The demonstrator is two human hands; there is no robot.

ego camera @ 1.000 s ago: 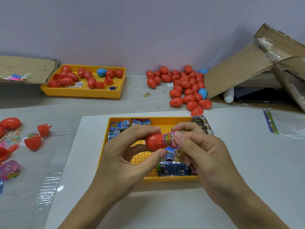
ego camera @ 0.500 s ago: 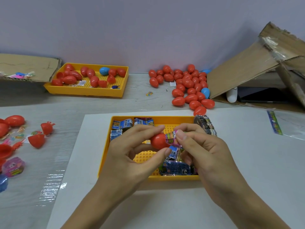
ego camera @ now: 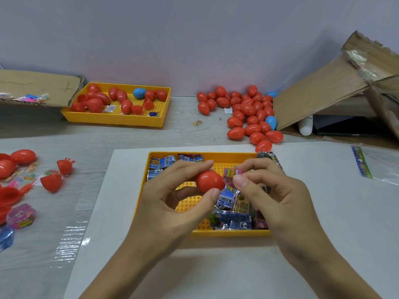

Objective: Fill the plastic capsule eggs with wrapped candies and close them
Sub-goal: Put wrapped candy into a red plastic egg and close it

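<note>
1. The left hand [ego camera: 172,203] pinches a red egg half [ego camera: 209,180] between thumb and fingers, over the near yellow tray [ego camera: 140,195] on the counter.
2. The right hand [ego camera: 274,197] pinches a pink wrapped candy [ego camera: 231,175] at the half's open mouth; this egg is not yet filled or closed.
3. A pile of closed eggs [ego camera: 248,113] lies at the back, likely finished.
4. Open halves [ego camera: 51,183] at left and more candies [ego camera: 233,220] in the tray suggest much remains.
</note>
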